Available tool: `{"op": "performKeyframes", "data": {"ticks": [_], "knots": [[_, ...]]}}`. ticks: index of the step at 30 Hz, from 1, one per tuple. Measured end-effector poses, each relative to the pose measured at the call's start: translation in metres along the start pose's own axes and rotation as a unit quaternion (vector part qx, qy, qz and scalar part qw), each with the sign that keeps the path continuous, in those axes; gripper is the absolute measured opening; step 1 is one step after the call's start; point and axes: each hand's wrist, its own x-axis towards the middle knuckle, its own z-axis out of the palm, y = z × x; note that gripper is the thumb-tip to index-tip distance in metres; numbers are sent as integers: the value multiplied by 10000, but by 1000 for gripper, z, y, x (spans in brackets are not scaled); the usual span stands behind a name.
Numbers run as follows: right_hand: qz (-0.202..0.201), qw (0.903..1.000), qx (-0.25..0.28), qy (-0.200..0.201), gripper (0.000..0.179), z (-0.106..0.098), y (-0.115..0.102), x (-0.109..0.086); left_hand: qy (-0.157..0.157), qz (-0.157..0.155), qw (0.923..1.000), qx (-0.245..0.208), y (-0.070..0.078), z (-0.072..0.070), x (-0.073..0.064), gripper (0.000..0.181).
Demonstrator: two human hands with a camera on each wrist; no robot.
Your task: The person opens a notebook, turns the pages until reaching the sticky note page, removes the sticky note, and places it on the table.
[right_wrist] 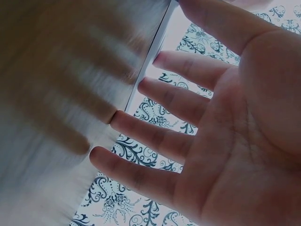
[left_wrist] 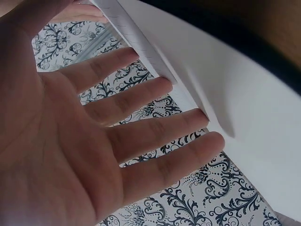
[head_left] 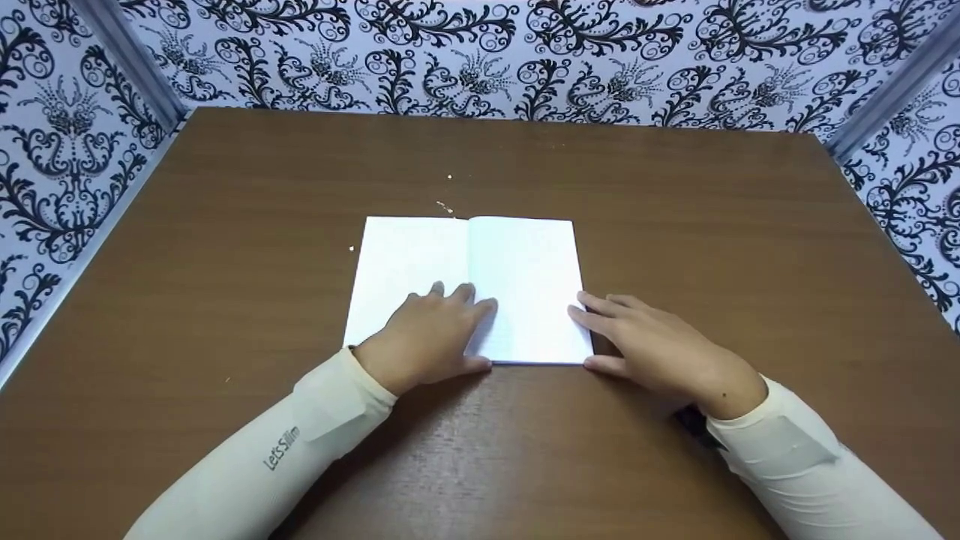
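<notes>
An open notebook (head_left: 529, 262) with white pages lies on the brown table, its fold running away from the person. My left hand (head_left: 431, 330) rests over the lower part of the left page, with fingertips around the fold and thumb at the near edge. In the left wrist view its fingers are straight and spread against the paper, where faint ruled lines show on a curved page (left_wrist: 129, 35). At the right page's lower right corner is my right hand (head_left: 660, 349). Its straight fingertips touch the side edge, the thumb at the corner. Nothing is gripped by either hand.
The wooden table (head_left: 712, 225) reaches well beyond the notebook on all sides. Small pale crumbs (head_left: 445, 207) lie just past its far edge. Panels with a black floral pattern (head_left: 480, 67) stand behind the table and along both sides.
</notes>
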Motion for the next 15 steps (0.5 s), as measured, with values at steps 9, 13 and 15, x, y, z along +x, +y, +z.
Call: {"op": "performKeyframes", "data": {"ticks": [9, 13, 15], "knots": [[55, 10000, -53, 37, 62, 0, 1, 0, 27, 165, 9997, -174, -5, 2, 2, 68], [101, 9999, -86, -12, 63, 0, 1, 0, -98, 106, 9998, -163, -6, 1, 2, 72], [114, 9999, -106, -24, 63, 0, 1, 0, -157, 57, 9998, -142, -6, 2, 3, 73]]}}
